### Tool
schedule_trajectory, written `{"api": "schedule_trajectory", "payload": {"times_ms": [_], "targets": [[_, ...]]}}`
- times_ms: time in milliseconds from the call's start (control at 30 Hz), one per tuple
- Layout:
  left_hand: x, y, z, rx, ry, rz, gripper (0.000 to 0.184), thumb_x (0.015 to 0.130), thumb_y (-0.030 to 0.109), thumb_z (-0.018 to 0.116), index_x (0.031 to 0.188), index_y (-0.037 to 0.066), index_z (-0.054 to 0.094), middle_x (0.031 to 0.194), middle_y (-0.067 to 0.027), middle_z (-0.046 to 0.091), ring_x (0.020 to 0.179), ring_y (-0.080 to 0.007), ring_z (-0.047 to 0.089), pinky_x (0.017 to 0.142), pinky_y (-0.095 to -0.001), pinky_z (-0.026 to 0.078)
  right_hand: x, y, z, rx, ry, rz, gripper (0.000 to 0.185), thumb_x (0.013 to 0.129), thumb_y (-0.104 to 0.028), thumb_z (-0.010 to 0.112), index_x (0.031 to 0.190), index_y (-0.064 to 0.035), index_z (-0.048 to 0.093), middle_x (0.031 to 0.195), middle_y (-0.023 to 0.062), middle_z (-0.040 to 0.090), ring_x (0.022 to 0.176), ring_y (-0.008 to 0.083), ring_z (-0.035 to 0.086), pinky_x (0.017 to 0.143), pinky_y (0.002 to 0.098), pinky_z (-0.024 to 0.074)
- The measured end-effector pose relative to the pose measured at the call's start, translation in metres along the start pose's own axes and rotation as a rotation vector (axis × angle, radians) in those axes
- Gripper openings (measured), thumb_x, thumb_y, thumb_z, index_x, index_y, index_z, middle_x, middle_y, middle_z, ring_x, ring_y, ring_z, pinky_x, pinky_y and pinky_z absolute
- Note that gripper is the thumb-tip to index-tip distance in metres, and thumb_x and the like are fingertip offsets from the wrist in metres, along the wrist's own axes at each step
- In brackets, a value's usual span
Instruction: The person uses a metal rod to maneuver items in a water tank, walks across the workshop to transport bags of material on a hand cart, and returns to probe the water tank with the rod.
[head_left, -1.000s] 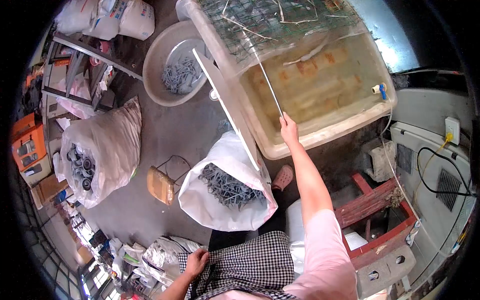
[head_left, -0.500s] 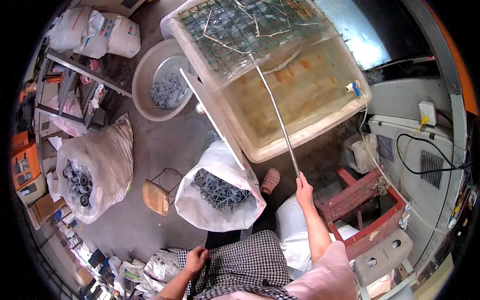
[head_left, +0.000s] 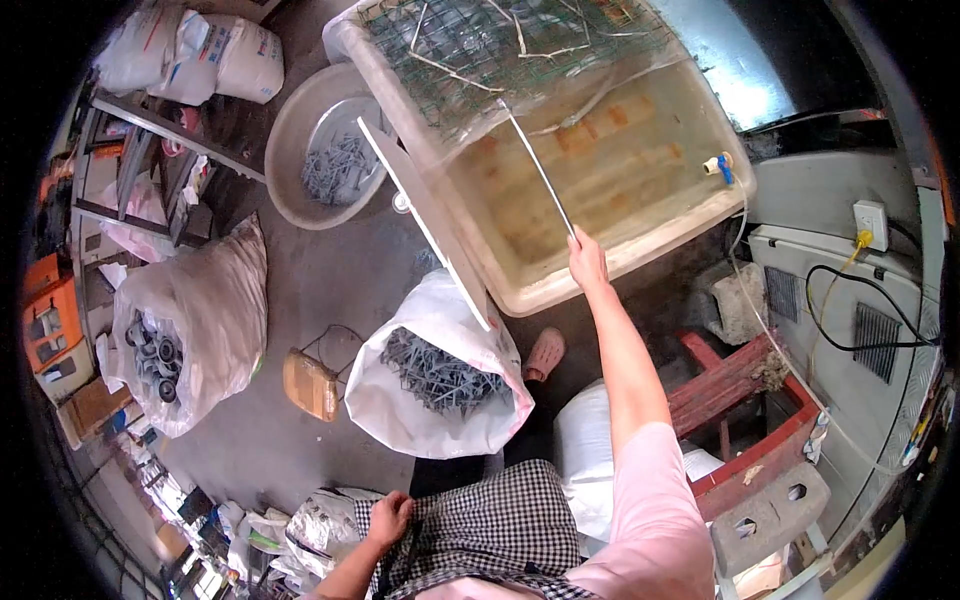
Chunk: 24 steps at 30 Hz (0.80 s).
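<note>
My right hand (head_left: pixel 588 258) is closed round the near end of a thin metal rod (head_left: pixel 540 170), above the near rim of a large tub (head_left: pixel 640 262) of murky water. The rod's far end reaches the edge of a green wire mesh (head_left: pixel 470 70) with pale sticks on it. My left hand (head_left: pixel 391 517) rests with curled fingers at the checkered apron (head_left: pixel 490 520); whether it grips the cloth is unclear. A white sack (head_left: pixel 390 395) of grey plastic pieces (head_left: pixel 440 372) stands in front of me, beside a white board (head_left: pixel 425 222) leaning on the tub.
A round basin (head_left: pixel 290 205) holds more grey pieces. Left of me are a sack (head_left: pixel 225 310) of dark rings and a small wooden stool (head_left: pixel 311 385). On the right stand a red frame (head_left: pixel 745 470), a concrete block (head_left: pixel 770 515) and a panel with cables.
Since half a second ago, my right hand has moved forward and left with the rod, from beside the red frame to the tub's near rim. My left hand stays at the apron.
</note>
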<state>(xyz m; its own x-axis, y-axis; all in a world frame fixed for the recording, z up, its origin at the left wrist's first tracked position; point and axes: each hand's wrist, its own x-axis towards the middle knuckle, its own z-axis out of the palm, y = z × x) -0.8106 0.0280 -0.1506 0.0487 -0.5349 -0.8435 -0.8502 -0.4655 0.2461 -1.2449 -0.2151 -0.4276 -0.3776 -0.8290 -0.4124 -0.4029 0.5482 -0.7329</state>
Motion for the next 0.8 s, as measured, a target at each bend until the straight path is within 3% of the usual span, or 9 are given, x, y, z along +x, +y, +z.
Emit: {"api": "schedule_trajectory", "payload": {"times_ms": [100, 200, 267, 400, 500, 567, 733, 767, 800], "targets": [[0.000, 0.010, -0.003, -0.014, -0.024, -0.053, 0.018, 0.081, 0.017, 0.055, 0.085, -0.001, 0.058, 0.069, -0.0154, 0.061, 0.064, -0.0245, 0.061, 0.061, -0.0326, 0.047, 0.012, -0.012, 0.008, 0.014, -0.079, 0.105, 0.030, 0.086, -0.020, 0.048, 0.112, -0.0058, 0.053, 0.097, 0.0231, 0.057, 0.094, 0.0366, 0.055, 0.077, 0.0384, 0.0433], [0.001, 0.013, -0.006, -0.027, -0.009, -0.035, 0.018, 0.082, 0.016, 0.054, 0.085, -0.001, 0.058, 0.068, -0.0145, 0.061, 0.063, -0.0217, 0.061, 0.061, -0.0310, 0.048, -0.023, -0.008, 0.001, 0.041, -0.074, 0.034, 0.031, 0.086, -0.019, 0.048, 0.112, -0.0036, 0.053, 0.101, 0.0228, 0.056, 0.097, 0.0355, 0.054, 0.080, 0.0364, 0.0430], [0.004, 0.011, -0.007, -0.043, 0.023, 0.003, 0.017, 0.082, 0.015, 0.055, 0.085, -0.001, 0.059, 0.068, -0.0144, 0.061, 0.063, -0.0214, 0.061, 0.061, -0.0309, 0.048, -0.063, 0.022, -0.003, 0.039, -0.008, 0.005, 0.028, 0.088, -0.021, 0.044, 0.113, -0.0118, 0.052, 0.097, 0.0251, 0.055, 0.093, 0.0417, 0.051, 0.075, 0.0448, 0.0424], [-0.001, 0.013, -0.008, 0.022, -0.001, 0.014, 0.017, 0.081, 0.015, 0.056, 0.085, -0.001, 0.059, 0.069, -0.0144, 0.062, 0.063, -0.0216, 0.061, 0.062, -0.0308, 0.048, -0.094, 0.037, -0.014, 0.040, 0.039, 0.080, 0.031, 0.088, -0.021, 0.045, 0.116, -0.0112, 0.050, 0.099, 0.0258, 0.055, 0.095, 0.0417, 0.050, 0.077, 0.0444, 0.0423], [0.002, -0.004, 0.001, 0.004, -0.024, -0.040, 0.018, 0.081, 0.017, 0.056, 0.086, 0.000, 0.060, 0.072, -0.0156, 0.062, 0.067, -0.0245, 0.062, 0.063, -0.0315, 0.048, -0.050, 0.017, -0.006, -0.003, 0.040, 0.094, 0.029, 0.086, -0.018, 0.048, 0.112, -0.0056, 0.053, 0.093, 0.0252, 0.056, 0.091, 0.0388, 0.054, 0.073, 0.0397, 0.0439], [0.001, 0.004, 0.000, 0.036, -0.015, -0.049, 0.019, 0.081, 0.018, 0.057, 0.087, 0.000, 0.060, 0.073, -0.0160, 0.062, 0.068, -0.0254, 0.062, 0.063, -0.0318, 0.048, -0.003, 0.003, 0.002, 0.013, -0.009, -0.006, 0.028, 0.086, -0.018, 0.048, 0.111, -0.0084, 0.054, 0.089, 0.0247, 0.057, 0.087, 0.0383, 0.055, 0.070, 0.0394, 0.0440], [-0.003, 0.005, 0.000, 0.019, -0.040, -0.101, 0.021, 0.081, 0.020, 0.057, 0.087, 0.000, 0.059, 0.075, -0.0171, 0.062, 0.069, -0.0272, 0.062, 0.063, -0.0329, 0.048, 0.037, -0.039, 0.004, -0.023, -0.003, 0.056, 0.028, 0.085, -0.019, 0.050, 0.110, -0.0093, 0.055, 0.087, 0.0233, 0.059, 0.085, 0.0371, 0.056, 0.069, 0.0376, 0.0448], [-0.003, 0.003, 0.002, -0.017, -0.013, -0.079, 0.021, 0.081, 0.020, 0.057, 0.086, 0.000, 0.059, 0.073, -0.0169, 0.062, 0.068, -0.0267, 0.062, 0.063, -0.0329, 0.048, 0.036, -0.019, 0.014, 0.092, 0.065, -0.053, 0.016, 0.085, -0.017, 0.049, 0.096, -0.0066, 0.054, 0.081, 0.0226, 0.056, 0.078, 0.0423, 0.052, 0.063, 0.0412, 0.0426], [-0.001, 0.003, 0.001, -0.017, -0.013, -0.067, 0.021, 0.081, 0.020, 0.057, 0.086, 0.000, 0.059, 0.073, -0.0169, 0.062, 0.068, -0.0267, 0.062, 0.063, -0.0329, 0.048, 0.025, -0.015, 0.012, 0.132, 0.106, -0.075, 0.017, 0.085, -0.017, 0.049, 0.097, -0.0058, 0.054, 0.081, 0.0229, 0.056, 0.079, 0.0422, 0.052, 0.063, 0.0413, 0.0425]]}}
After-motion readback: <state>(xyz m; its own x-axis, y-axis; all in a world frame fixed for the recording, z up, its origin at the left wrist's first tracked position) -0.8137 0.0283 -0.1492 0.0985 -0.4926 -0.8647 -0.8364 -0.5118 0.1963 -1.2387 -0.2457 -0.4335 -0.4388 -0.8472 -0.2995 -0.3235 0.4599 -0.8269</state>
